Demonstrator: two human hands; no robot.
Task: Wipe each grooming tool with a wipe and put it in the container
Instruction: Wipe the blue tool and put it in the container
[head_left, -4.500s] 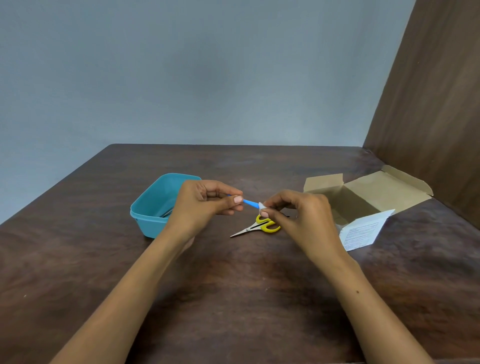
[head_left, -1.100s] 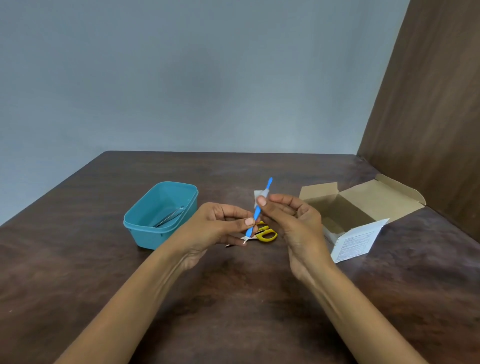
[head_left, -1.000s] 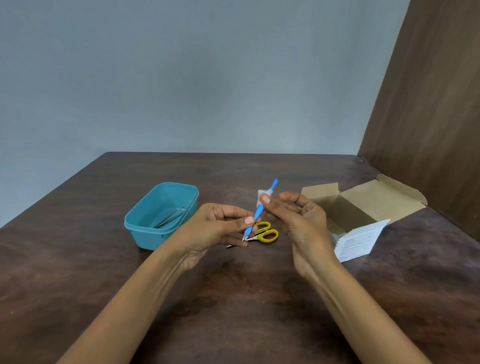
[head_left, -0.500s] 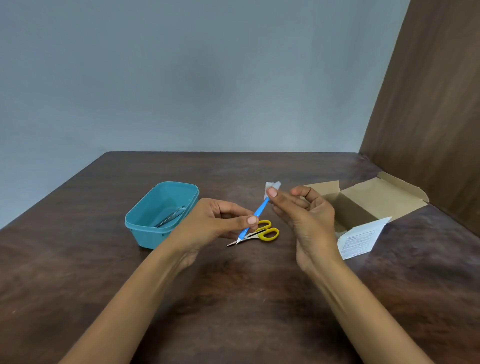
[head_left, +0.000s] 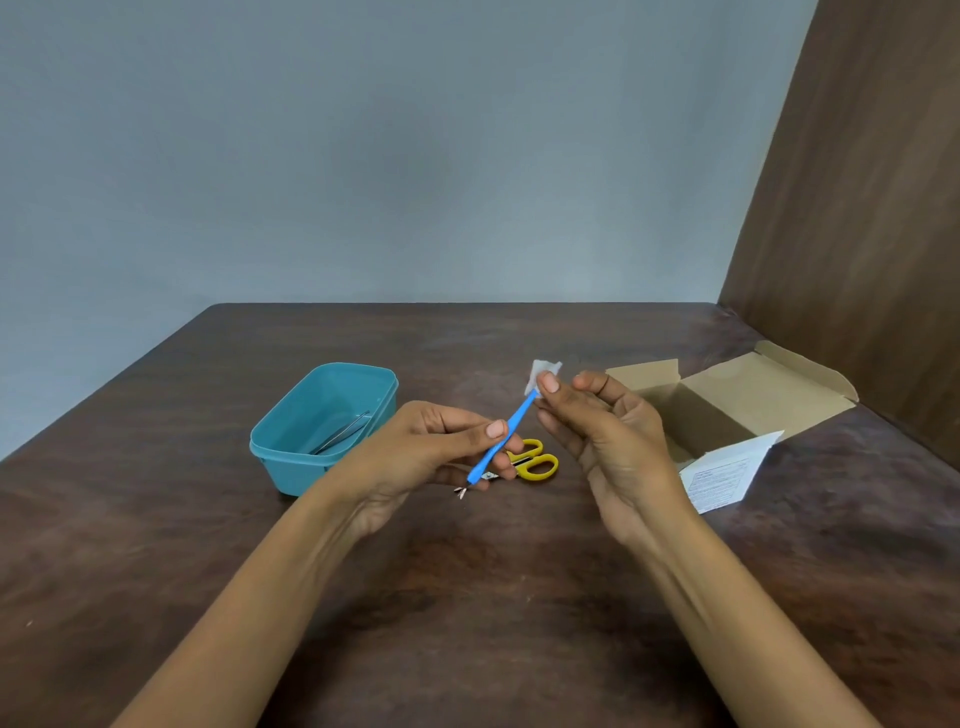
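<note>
Head view: my right hand (head_left: 613, 441) pinches the wipe (head_left: 543, 375) and has slid it up to the far tip of the blue tool (head_left: 503, 437), which my left hand (head_left: 415, 457) grips mid-shaft. 1 second ago the wipe sat lower on the shaft. I judge this tool nearly clean; the container (head_left: 280, 457), at 9 o'clock, already holds tweezers (head_left: 343, 439). The scissors (head_left: 530, 465) wait underneath on the table (head_left: 467, 623).

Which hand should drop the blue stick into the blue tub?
Probably the left hand. It already pinches the blue stick and sits right beside the blue tub. The right hand holds the wipe, farther away.
</note>
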